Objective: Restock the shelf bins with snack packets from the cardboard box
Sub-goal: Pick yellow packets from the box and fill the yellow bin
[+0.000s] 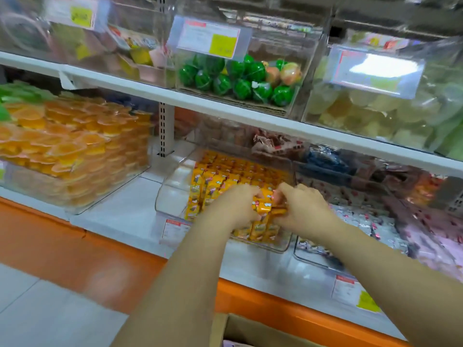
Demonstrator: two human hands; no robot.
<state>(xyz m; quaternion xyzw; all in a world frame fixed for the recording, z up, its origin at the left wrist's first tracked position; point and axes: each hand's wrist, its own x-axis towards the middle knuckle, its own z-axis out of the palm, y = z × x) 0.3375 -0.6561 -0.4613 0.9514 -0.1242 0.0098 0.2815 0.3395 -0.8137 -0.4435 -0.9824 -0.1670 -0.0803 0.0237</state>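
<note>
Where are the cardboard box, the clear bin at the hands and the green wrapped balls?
cardboard box [255,329], head view, on its brown wall at the bottom edge.
clear bin [172,194], head view, on its bare left wall.
green wrapped balls [258,71], head view, on one ball mid-pile.

Upper shelf [225,107] is overhanging the clear bin [172,191], limiting headroom. Yellow packets [225,171] are filling its middle and right; its left strip is sitting bare. Neighbouring bin [308,259] is crowding the right side; shelf deck [117,211] is lying open on the left.
</note>
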